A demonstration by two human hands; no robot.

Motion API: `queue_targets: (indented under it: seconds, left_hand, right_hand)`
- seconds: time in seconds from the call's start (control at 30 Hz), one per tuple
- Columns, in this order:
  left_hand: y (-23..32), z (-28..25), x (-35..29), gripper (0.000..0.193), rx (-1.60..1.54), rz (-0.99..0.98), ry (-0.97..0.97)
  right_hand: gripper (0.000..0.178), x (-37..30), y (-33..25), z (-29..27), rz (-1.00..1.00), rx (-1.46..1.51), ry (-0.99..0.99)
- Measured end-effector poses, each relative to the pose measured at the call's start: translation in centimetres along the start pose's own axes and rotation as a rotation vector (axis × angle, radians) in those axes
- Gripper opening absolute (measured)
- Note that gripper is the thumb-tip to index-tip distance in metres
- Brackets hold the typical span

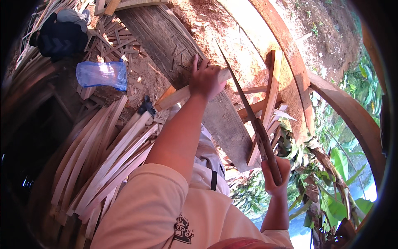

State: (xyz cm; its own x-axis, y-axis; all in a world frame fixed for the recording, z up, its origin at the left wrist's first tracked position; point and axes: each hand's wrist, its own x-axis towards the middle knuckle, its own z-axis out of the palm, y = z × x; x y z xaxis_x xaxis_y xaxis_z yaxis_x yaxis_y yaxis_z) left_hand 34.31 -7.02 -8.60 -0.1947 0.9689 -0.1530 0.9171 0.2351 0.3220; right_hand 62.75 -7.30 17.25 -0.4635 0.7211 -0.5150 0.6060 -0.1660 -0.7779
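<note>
My left hand grips a light wooden strip laid across a weathered grey plank, with some fingers reaching onto the plank. The strip's cut end sticks out beyond my hand. In my right hand, closed around its wooden handle, is a long tapering saw, seen nearly edge-on so that its teeth do not show. Its narrow blade slants up and left, passing right at the strip's end. Whether blade and wood touch, I cannot tell.
Many loose wooden strips are piled at the left. Beyond them lie a blue clear plastic bag and a dark backpack. More timber pieces lean at the right of the plank, before a long curved-looking beam and green plants.
</note>
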Motion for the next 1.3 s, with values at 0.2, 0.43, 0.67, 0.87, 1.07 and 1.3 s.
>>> queue_targets:
  seconds: [0.2,0.43,0.67,0.87,1.07,1.3]
  left_hand:
    - [0.0,0.1,-0.2,0.034,-0.040,-0.022,0.040]
    - [-0.2,0.1,0.0,0.035,-0.008,-0.041,-0.019]
    - [0.0,-0.1,-0.1,0.034,-0.040,-0.040,-0.038]
    - [0.0,0.0,0.0,0.037,-0.063,-0.026,0.002]
    - [0.3,-1.1,0.0,0.034,0.005,-0.008,-0.091]
    - [0.1,-0.7,-0.2,0.036,-0.008,0.031,-0.082]
  right_hand:
    - [0.029,14.2,2.5,6.9,-0.034,0.145,0.056]
    - [0.033,7.5,1.0,3.9,0.036,0.063,0.032]
    - [0.024,-2.4,-1.6,-0.5,0.150,0.051,0.021]
    - [0.027,12.7,3.9,5.4,0.047,0.205,0.041]
    - [0.027,13.3,4.2,7.2,0.027,0.211,0.056]
    - [0.027,13.0,3.5,8.1,0.029,0.198,0.141]
